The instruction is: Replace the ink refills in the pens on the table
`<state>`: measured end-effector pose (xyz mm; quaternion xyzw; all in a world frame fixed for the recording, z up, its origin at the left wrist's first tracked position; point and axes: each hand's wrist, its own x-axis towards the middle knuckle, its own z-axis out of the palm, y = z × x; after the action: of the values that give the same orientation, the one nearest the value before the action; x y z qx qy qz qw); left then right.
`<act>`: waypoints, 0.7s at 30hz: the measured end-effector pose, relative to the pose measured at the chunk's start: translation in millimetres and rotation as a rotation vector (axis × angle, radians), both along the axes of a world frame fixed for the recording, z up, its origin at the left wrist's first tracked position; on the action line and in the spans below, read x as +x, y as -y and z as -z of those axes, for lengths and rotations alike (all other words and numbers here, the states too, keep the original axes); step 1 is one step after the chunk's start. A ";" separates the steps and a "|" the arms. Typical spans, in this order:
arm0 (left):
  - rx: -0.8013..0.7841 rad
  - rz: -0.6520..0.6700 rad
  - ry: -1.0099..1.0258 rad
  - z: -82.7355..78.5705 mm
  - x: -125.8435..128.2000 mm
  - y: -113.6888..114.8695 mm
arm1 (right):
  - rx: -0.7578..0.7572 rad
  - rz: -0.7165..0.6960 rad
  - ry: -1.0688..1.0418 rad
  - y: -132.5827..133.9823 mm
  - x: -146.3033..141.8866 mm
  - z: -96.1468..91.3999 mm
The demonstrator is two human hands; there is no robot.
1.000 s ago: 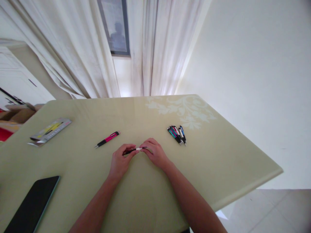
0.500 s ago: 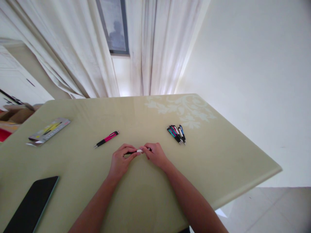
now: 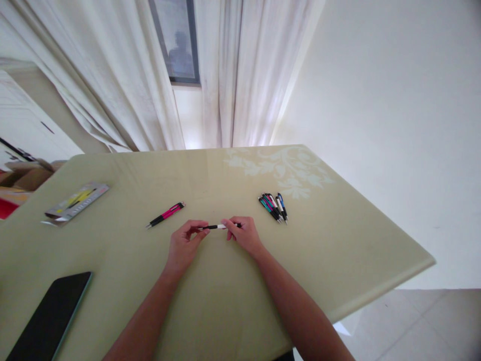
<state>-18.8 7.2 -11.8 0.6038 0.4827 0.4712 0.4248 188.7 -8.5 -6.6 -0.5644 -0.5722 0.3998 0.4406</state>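
Between my two hands a black-and-white pen (image 3: pixel 217 227) is held level above the table. My left hand (image 3: pixel 185 244) pinches its left, black end between thumb and fingertips. The fingers of my right hand (image 3: pixel 245 234) close around the white right half, and a dark end pokes out past them. To the left of my left hand lie pink-and-black pens (image 3: pixel 166 215), side by side, perhaps two. Farther right, beyond my right hand, several pens (image 3: pixel 271 207) in teal, pink, white and blue with black grips lie in a bunch.
A grey-and-yellow pen box (image 3: pixel 77 202) lies at the far left, its near flap open. Closer on the left is a black tablet-like slab (image 3: pixel 50 317). The pale green table (image 3: pixel 338 260) ends at a slanting right edge. Curtains (image 3: pixel 259 75) hang behind it.
My hands have moved apart along the pen, showing more of its middle. The right hand has shifted right and slightly away from me. Other things stay put.
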 end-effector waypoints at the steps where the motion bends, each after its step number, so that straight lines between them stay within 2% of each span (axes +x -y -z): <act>1: -0.003 0.001 0.028 -0.2 0.3 -0.2 | -0.016 -0.005 -0.032 -0.3 0.2 0.2; 4: -0.039 -0.022 0.072 -3.0 1.6 0.3 | -0.029 -0.011 -0.083 -1.3 0.4 0.8; 7: -0.076 -0.015 -0.006 -5.2 1.8 1.3 | -0.016 -0.001 -0.091 -2.6 0.6 1.2; 10: -0.034 0.012 -0.065 -3.8 1.2 1.9 | -0.007 0.031 -0.123 -4.1 0.5 0.7; 13: 0.018 -0.005 -0.032 -1.3 1.5 2.5 | -0.013 0.055 -0.184 -5.2 -0.3 -0.7; 18: -0.041 0.002 -0.153 -2.8 2.8 4.3 | -0.025 0.063 -0.217 -5.5 -1.5 -2.0; 21: 0.031 0.020 -0.147 -3.9 3.0 4.9 | -0.025 0.076 -0.237 -5.4 -1.6 -2.5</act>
<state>-15.8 2.3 -7.8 0.6481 0.4989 0.4290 0.3835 187.1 -3.1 -4.1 -0.5400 -0.4892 0.4537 0.5131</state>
